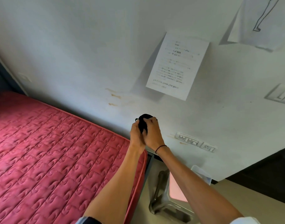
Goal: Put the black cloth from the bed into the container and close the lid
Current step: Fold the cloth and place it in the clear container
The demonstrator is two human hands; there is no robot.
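Note:
The black cloth (144,122) is bunched into a small ball and held up in front of the white wall, past the far right corner of the bed (54,151). My left hand (137,136) grips it from the left and my right hand (153,135) from the right, fingers wrapped over it, so only its top and middle show. The clear plastic container (175,201) stands on the floor beside the bed, below my right forearm. Something pink (177,186) shows inside it. Its clear lid (201,173) stands raised at the back.
The bed has a red quilted mattress. Wall sockets (195,142) sit low on the wall to the right of my hands. A printed sheet (175,67) hangs on the wall above. A dark cabinet (267,173) stands at the right.

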